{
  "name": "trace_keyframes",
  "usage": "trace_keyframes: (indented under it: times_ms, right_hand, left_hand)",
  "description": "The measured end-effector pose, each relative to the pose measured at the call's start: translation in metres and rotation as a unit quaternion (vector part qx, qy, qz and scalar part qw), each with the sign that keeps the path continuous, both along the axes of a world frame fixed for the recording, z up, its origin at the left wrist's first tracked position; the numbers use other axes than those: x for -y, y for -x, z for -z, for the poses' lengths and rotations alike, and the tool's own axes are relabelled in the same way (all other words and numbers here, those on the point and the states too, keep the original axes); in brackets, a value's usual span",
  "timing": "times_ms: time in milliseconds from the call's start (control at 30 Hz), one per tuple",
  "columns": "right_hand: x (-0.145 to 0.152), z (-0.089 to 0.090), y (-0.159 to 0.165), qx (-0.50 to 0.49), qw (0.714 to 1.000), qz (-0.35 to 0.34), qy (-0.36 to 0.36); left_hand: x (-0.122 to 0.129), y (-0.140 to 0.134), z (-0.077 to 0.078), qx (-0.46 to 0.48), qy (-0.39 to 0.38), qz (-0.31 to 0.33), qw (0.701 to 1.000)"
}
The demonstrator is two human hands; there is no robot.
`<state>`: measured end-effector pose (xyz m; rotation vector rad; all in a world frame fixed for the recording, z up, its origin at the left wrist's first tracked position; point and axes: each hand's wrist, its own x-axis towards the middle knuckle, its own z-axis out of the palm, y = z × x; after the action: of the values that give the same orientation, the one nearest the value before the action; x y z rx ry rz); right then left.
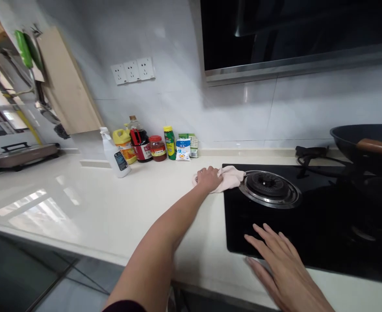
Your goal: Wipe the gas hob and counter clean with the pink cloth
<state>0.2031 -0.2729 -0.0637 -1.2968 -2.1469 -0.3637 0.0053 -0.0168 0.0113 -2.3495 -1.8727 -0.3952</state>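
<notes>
My left hand (208,178) is closed on a pale pink cloth (231,177), pressing it down where the white countertop (165,195) meets the left edge of the black cooktop (256,221). One end of the cloth reaches the metal ring of the gas burner (270,188). Fingers spread, my right hand (278,264) holds nothing and hovers at or rests on the cooktop's front edge; whether it touches the surface I cannot tell.
Along the wall stand a white spray bottle (114,154), a yellow jug (125,145), a dark sauce bottle (140,141), a red-lidded jar (157,149), a green container (169,143) and a salt packet (183,150). A wok (356,138) sits at right, under the range hood (285,65).
</notes>
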Motion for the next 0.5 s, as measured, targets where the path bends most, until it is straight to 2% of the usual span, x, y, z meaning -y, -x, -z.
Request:
trace_keyframes:
  times_ms: [133,267,400,500]
  right_hand:
    - [-0.003,0.003,-0.002,-0.022,0.999,0.004,0.048]
    - [-0.007,0.003,-0.003,-0.021,0.996,0.013,0.086]
    - [-0.012,0.007,-0.005,-0.015,0.995,0.027,0.093]
    - [-0.015,0.013,-0.007,-0.016,0.995,0.027,0.094]
  left_hand:
    - [0.056,0.014,-0.001,-0.006,-0.010,0.044,0.999]
    - [0.124,0.029,-0.001,-0.013,-0.018,0.102,0.995]
    - [0.193,0.045,0.001,-0.019,-0.028,0.162,0.986]
    - [0.233,0.060,0.001,-0.013,-0.035,0.215,0.976]
